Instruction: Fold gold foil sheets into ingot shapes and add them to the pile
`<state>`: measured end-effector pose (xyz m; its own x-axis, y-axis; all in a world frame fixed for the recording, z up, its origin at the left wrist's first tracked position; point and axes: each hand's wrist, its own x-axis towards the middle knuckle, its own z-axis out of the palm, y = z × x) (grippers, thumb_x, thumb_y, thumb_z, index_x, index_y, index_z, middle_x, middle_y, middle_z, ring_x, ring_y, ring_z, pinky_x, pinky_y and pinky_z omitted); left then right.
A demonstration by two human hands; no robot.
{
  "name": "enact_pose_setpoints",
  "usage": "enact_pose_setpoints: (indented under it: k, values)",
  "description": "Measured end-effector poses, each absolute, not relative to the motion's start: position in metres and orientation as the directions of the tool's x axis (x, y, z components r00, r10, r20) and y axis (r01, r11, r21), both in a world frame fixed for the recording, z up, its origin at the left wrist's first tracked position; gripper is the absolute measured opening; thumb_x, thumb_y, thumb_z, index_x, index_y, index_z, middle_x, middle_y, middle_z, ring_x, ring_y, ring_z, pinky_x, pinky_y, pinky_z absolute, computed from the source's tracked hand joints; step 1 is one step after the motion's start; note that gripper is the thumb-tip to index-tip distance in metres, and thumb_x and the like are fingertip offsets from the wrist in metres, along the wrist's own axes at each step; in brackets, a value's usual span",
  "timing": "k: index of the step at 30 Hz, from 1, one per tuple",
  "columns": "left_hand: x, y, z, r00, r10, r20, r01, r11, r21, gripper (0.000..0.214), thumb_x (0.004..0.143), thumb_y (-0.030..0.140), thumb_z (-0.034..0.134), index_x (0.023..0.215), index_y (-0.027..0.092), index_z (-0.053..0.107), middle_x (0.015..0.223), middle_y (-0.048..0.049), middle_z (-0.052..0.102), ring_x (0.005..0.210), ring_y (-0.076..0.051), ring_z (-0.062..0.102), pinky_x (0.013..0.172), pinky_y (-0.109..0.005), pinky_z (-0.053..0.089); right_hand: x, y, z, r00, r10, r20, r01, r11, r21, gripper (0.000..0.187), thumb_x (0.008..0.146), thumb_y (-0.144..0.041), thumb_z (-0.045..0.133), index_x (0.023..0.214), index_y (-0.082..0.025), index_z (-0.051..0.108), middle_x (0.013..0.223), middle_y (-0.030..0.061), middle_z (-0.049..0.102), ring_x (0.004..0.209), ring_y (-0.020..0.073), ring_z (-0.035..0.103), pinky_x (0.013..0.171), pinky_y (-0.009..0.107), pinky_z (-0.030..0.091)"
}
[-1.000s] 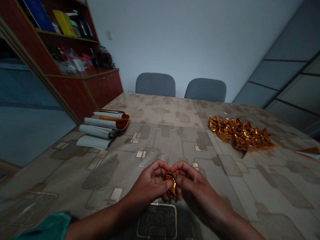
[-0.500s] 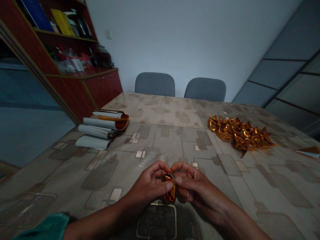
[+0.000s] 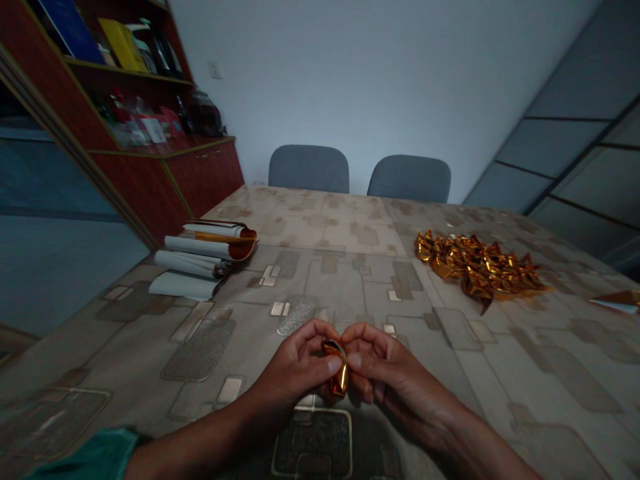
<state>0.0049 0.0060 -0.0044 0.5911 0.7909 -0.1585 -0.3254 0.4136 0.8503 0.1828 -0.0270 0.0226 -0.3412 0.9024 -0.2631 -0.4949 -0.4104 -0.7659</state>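
Gold foil piece (image 3: 340, 381): located between both hands, low in the view, over the near part of the patterned table cover (image 3: 330, 270). Long axis running chiefly away from the person, with a slight lean to the left at the far end. Narrower end pointing back toward the body; far end showing a curved, pale-edged rim. Underside hidden by fingers.

Left hand (image 3: 303, 363): curled closed around the left side of the foil, thumb pressed flat on its upper face. Right hand (image 3: 383, 367): closed in a pinch at the right edge, thumb tip against the rim, lower fingers bent beneath. Index fingertips close together just beyond the far end; contact between them, cannot tell. Teal sleeve (image 3: 87, 453) visible at the left arm.

Farther out, to the right: cluster of folded gold foil pieces (image 3: 480, 270), tightly massed; near the right border, folded sheet (image 3: 617, 301), gold above and pale below. To the left: curled paper sheets (image 3: 195, 263), white with orange-gold undersides. Beyond the far table edge: two grey chairs (image 3: 309, 168), side by side before a plain wall (image 3: 380, 87).
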Motion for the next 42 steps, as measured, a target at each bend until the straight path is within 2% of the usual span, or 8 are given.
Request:
enact_pose_setpoints:
  k: [7,10,17,23,29,34,37,42]
  values:
    - [0.006,0.009,-0.013,0.603,0.790,-0.110,-0.329,0.372,0.868,0.044,0.073,0.039,0.087,0.096,0.020,0.055,0.081,0.0022,0.066,0.064,-0.010,0.063,0.056,-0.018,0.045,0.184,-0.026,0.020,-0.373,0.896,-0.243,-0.521,-0.418,-0.744,0.030,0.073,-0.024,0.089,0.092,-0.015,0.067,0.070,-0.0037,0.064,0.049,0.0035,0.051,0.047,0.014,0.038]
    - [0.005,0.008,-0.013,0.619,0.779,-0.100,-0.320,0.367,0.873,0.041,0.076,0.038,0.084,0.097,0.020,0.054,0.084,0.0023,0.066,0.065,-0.009,0.062,0.057,-0.017,0.044,0.183,-0.025,0.018,-0.372,0.895,-0.246,-0.509,-0.418,-0.752,0.032,0.072,-0.023,0.089,0.093,-0.015,0.067,0.070,-0.0036,0.064,0.049,0.0036,0.050,0.047,0.014,0.038]
    - [0.004,0.008,-0.010,0.636,0.760,-0.129,-0.286,0.388,0.876,0.044,0.075,0.039,0.085,0.099,0.020,0.054,0.091,0.0000,0.068,0.071,-0.011,0.065,0.062,-0.020,0.048,0.183,-0.025,0.015,-0.380,0.896,-0.229,-0.514,-0.410,-0.753,0.032,0.072,-0.023,0.089,0.092,-0.015,0.066,0.072,-0.0026,0.065,0.049,0.0036,0.050,0.046,0.014,0.038]
    - [0.004,0.009,-0.008,0.626,0.764,-0.156,-0.266,0.397,0.878,0.045,0.071,0.038,0.088,0.095,0.019,0.055,0.083,0.0016,0.067,0.065,-0.010,0.065,0.057,-0.017,0.047,0.184,-0.024,0.013,-0.399,0.885,-0.238,-0.525,-0.434,-0.732,0.030,0.072,-0.021,0.090,0.091,-0.015,0.068,0.068,-0.0035,0.063,0.049,0.0038,0.050,0.047,0.015,0.038]
    - [-0.004,0.009,0.017,0.703,0.662,-0.260,-0.251,0.573,0.780,0.037,0.086,0.042,0.073,0.108,0.019,0.055,0.089,-0.0037,0.069,0.075,-0.015,0.068,0.063,-0.024,0.055,0.189,-0.022,0.016,-0.418,0.873,-0.253,-0.551,-0.465,-0.694,0.032,0.072,-0.022,0.090,0.096,-0.017,0.069,0.075,-0.0028,0.063,0.054,0.0044,0.049,0.051,0.017,0.037]
    - [-0.003,0.007,0.015,0.677,0.693,-0.249,-0.229,0.520,0.823,0.043,0.079,0.038,0.081,0.109,0.021,0.055,0.095,-0.0026,0.067,0.076,-0.014,0.067,0.061,-0.024,0.054,0.190,-0.021,0.016,-0.406,0.875,-0.264,-0.534,-0.461,-0.709,0.031,0.073,-0.022,0.089,0.096,-0.017,0.069,0.079,-0.0013,0.064,0.056,0.0049,0.047,0.053,0.017,0.035]
    - [0.000,0.007,0.008,0.650,0.711,-0.267,-0.200,0.500,0.843,0.040,0.078,0.039,0.081,0.101,0.020,0.055,0.090,-0.0012,0.066,0.070,-0.013,0.066,0.058,-0.023,0.052,0.188,-0.021,0.013,-0.436,0.871,-0.228,-0.504,-0.446,-0.740,0.030,0.076,-0.024,0.087,0.097,-0.016,0.069,0.077,-0.0019,0.062,0.053,0.0041,0.044,0.050,0.017,0.033]
    - [0.001,0.008,0.004,0.626,0.717,-0.307,-0.173,0.512,0.842,0.046,0.071,0.039,0.085,0.095,0.020,0.051,0.086,0.0001,0.066,0.067,-0.014,0.067,0.056,-0.023,0.051,0.187,-0.020,0.009,-0.460,0.865,-0.198,-0.481,-0.431,-0.763,0.030,0.076,-0.024,0.086,0.097,-0.015,0.067,0.078,-0.0008,0.064,0.053,0.0044,0.046,0.049,0.017,0.032]
